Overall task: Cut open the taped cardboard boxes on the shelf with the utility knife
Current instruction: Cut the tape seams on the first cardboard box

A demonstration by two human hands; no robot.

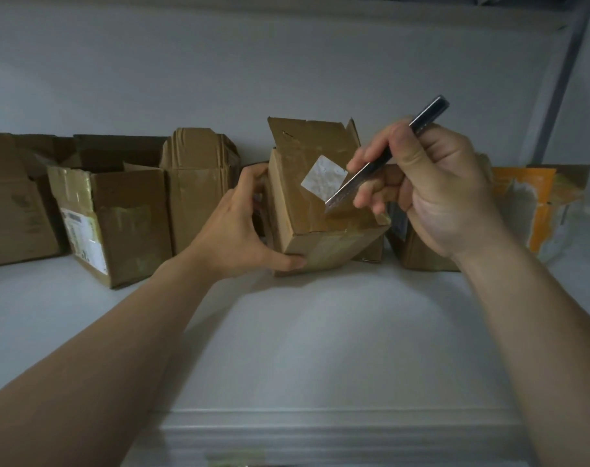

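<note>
A small brown cardboard box (315, 210) stands tilted toward me on the white shelf (320, 332), with a white square sticker and shiny tape on its near face and a flap raised at its top. My left hand (243, 227) grips the box's left side, thumb under its lower front edge. My right hand (431, 187) holds a slim metal utility knife (381, 156) like a pen. The blade tip rests on the taped face just below the sticker.
Other cardboard boxes line the back wall: an open box (118, 214) with a label at left, a dented one (199, 183) behind it, another (14, 203) at far left. An orange-and-white package (536, 203) sits at right. A shelf lip (320, 419) runs along the front.
</note>
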